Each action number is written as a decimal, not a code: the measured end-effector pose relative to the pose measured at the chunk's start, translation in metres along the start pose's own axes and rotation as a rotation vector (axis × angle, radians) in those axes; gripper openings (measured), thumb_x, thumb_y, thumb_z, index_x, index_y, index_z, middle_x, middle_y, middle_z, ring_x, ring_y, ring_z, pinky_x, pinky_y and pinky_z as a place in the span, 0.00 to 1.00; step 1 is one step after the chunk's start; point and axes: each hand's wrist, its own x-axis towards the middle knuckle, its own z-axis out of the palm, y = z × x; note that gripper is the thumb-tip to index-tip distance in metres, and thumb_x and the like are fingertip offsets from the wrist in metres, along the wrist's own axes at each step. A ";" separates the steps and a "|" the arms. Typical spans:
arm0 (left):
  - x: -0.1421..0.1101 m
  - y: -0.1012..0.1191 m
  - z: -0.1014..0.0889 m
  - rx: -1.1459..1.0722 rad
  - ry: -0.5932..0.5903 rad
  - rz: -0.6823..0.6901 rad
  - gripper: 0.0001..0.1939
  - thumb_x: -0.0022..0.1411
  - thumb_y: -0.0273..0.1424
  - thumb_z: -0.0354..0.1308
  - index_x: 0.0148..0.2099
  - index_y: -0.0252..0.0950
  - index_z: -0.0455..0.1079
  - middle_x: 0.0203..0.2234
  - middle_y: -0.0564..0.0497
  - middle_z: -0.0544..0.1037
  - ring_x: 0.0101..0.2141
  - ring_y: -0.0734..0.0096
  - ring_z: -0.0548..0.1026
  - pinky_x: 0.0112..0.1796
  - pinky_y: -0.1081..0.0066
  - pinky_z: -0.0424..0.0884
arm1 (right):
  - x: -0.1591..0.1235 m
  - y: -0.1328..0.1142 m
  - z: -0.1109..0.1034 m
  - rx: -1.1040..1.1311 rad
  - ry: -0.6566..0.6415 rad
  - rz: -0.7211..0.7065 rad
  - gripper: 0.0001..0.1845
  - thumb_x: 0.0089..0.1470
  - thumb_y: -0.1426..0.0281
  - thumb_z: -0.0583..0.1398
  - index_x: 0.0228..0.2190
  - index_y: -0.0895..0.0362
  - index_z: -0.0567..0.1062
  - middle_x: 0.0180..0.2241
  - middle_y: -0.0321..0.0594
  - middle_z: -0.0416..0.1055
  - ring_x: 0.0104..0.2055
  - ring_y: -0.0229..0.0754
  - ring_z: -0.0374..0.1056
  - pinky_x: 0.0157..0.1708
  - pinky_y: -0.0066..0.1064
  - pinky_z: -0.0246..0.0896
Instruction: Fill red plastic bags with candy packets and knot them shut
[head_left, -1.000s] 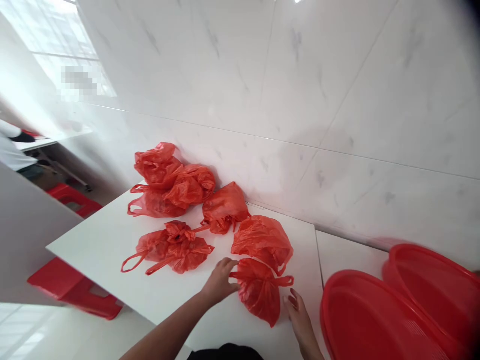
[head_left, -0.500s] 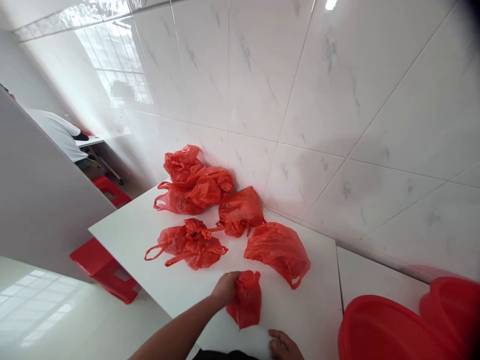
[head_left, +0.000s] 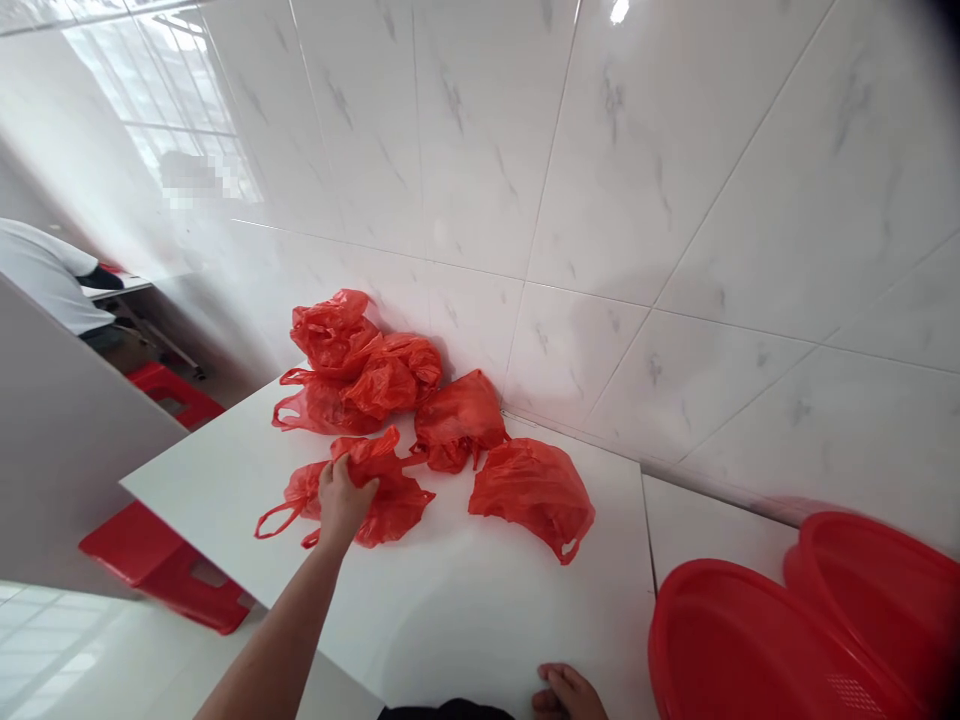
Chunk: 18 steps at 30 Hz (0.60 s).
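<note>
Several knotted red plastic bags lie on a white table (head_left: 465, 610) against a tiled wall. My left hand (head_left: 341, 495) reaches forward and closes its fingers on the nearest left red bag (head_left: 382, 500). A flatter red bag (head_left: 534, 490) lies to its right and another red bag (head_left: 459, 418) sits behind. A heap of red bags (head_left: 352, 360) rests at the back by the wall. My right hand (head_left: 566, 692) rests on the table's near edge with curled fingers, and I see nothing in it.
Two red plastic basins (head_left: 757, 650) stand at the lower right on an adjoining white table. Red stools (head_left: 161, 570) stand on the floor to the left. A person in a white top (head_left: 41, 275) sits at a far table on the left.
The small red bag my left hand held near the front edge is gone from view. My left hand has moved forward and left and now grips the bag with loose handles.
</note>
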 end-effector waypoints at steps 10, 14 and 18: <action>-0.093 0.047 0.073 -0.047 -0.657 0.571 0.21 0.54 0.24 0.56 0.51 0.42 0.69 0.57 0.47 0.66 0.58 0.58 0.61 0.58 0.57 0.57 | -0.012 -0.006 0.003 0.016 0.019 0.024 0.20 0.41 0.54 0.63 0.31 0.56 0.69 0.21 0.37 0.73 0.20 0.35 0.68 0.17 0.21 0.53; -0.114 0.086 0.104 -0.094 -0.965 0.743 0.20 0.48 0.26 0.62 0.46 0.43 0.73 0.47 0.50 0.75 0.48 0.61 0.72 0.51 0.64 0.67 | -0.011 -0.005 0.003 0.015 0.021 0.013 0.20 0.42 0.54 0.62 0.32 0.56 0.69 0.22 0.38 0.73 0.20 0.35 0.68 0.18 0.21 0.53; -0.112 0.121 0.131 -0.110 -1.027 0.720 0.27 0.43 0.27 0.66 0.49 0.38 0.72 0.49 0.43 0.74 0.45 0.50 0.74 0.44 0.60 0.71 | -0.013 -0.005 0.004 0.020 0.022 -0.007 0.21 0.41 0.54 0.62 0.31 0.56 0.69 0.21 0.38 0.72 0.20 0.36 0.68 0.17 0.22 0.53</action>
